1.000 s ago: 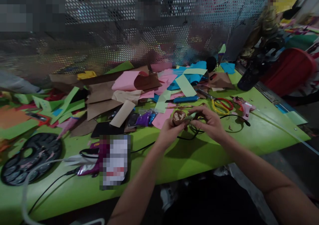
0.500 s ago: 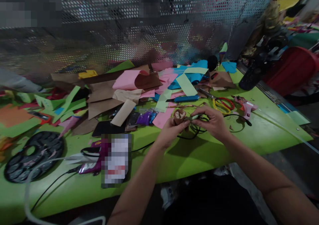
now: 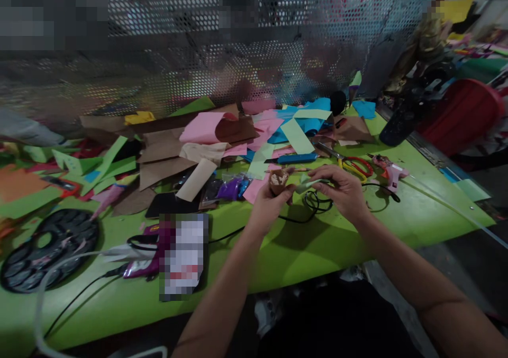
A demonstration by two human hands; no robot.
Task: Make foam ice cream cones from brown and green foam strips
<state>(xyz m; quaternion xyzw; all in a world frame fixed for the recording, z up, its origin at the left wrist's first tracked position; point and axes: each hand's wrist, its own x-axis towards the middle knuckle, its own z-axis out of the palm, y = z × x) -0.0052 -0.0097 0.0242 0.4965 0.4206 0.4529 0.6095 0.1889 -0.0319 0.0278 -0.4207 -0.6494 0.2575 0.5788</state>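
Note:
My left hand (image 3: 266,205) is closed around a small brown rolled piece (image 3: 278,178), which looks like paper or felt with a pale crumpled filling at its top. My right hand (image 3: 344,191) pinches a light green strip (image 3: 311,184), likely paper or felt. The strip's free end points toward my left thumb; I cannot tell whether the two touch. Below my fingers a coiled black cable (image 3: 317,203) lies on the table. Scissors with red and yellow handles (image 3: 355,168) rest just beyond my right hand, and a blue cutter (image 3: 297,158) lies behind both hands.
A pink glue gun (image 3: 391,173) lies to the right on the green table (image 3: 381,236). Colored sheets and scraps (image 3: 206,128) pile along a perforated metal panel (image 3: 254,56). On the left are a black palette tray (image 3: 51,252), a phone (image 3: 172,204) and a purple tool with cord (image 3: 143,257).
My hands have moved slightly apart, and more of the light green strip shows between them. The brown piece has shifted a little left and up with my left hand.

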